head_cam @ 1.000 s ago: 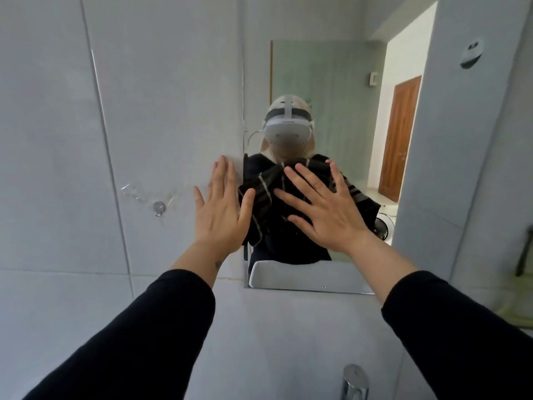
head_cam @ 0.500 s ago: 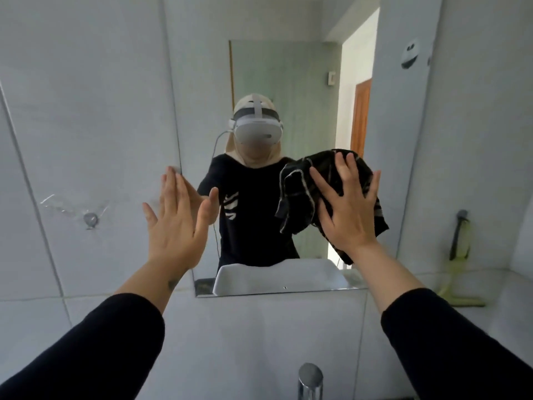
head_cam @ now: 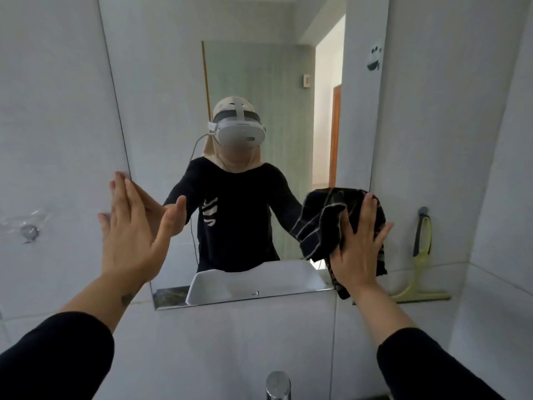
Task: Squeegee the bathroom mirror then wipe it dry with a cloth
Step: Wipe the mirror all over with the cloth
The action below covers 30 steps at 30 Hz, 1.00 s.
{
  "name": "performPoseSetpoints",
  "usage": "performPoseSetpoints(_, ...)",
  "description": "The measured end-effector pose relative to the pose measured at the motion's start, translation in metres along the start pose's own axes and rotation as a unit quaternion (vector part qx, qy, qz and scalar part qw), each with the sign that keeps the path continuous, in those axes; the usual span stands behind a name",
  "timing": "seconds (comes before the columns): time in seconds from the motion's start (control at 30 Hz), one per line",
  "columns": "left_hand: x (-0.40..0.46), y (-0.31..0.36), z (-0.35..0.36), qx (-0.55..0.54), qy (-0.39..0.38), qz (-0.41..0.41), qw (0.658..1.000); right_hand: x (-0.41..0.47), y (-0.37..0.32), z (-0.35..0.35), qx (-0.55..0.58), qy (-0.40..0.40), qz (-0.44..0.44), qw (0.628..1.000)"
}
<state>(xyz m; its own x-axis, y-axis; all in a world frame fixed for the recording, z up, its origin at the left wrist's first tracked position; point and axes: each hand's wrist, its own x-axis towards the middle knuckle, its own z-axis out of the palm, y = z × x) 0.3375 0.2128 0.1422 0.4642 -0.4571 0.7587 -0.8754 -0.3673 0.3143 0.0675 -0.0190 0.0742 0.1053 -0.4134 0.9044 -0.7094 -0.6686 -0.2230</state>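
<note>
Pressing dark striped cloth (head_cam: 326,226) on mirror (head_cam: 173,111), flat right hand (head_cam: 356,249); left hand (head_cam: 132,229) open, possibly smudging glass.

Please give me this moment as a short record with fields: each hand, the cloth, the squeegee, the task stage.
left hand: open, flat at the mirror's left edge
right hand: straight fingers press the cloth on the mirror's lower right
squeegee: hangs on the wall, right of the mirror
stage: wiping dry

Soft, even daylight, brightest in the mirrored doorway (head_cam: 327,111); sharp focus, wide-angle bending at edges.
</note>
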Motion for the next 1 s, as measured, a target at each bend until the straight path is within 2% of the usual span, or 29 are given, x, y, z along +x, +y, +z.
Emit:
performPoseSetpoints(0.17,0.000,-0.001,0.000,-0.011,0.001,0.004,1.000,-0.002,-0.025,0.003,-0.026,-0.006,-0.052,0.998)
performPoseSetpoints(0.33,-0.002,-0.003,-0.003,-0.024,0.000,0.012,1.000,0.019,-0.077,-0.002,-0.028,-0.014,-0.160,0.987)
performPoseSetpoints(0.53,-0.004,-0.013,-0.009,-0.030,-0.006,0.036,0.999,0.022,-0.151,-0.001,-0.026,-0.064,-0.284,0.956)
performPoseSetpoints(0.63,-0.017,-0.029,-0.011,-0.024,-0.017,0.047,0.998,0.011,-0.183,0.006,-0.016,-0.073,-0.320,0.944)
performPoseSetpoints(0.8,-0.056,-0.060,-0.003,-0.041,-0.027,0.002,0.999,-0.017,-0.222,0.022,0.014,-0.093,-0.366,0.926)
performPoseSetpoints(1.0,-0.095,-0.076,0.015,-0.022,-0.075,-0.022,0.997,-0.059,-0.219,0.046,-0.025,-0.109,-0.409,0.906)
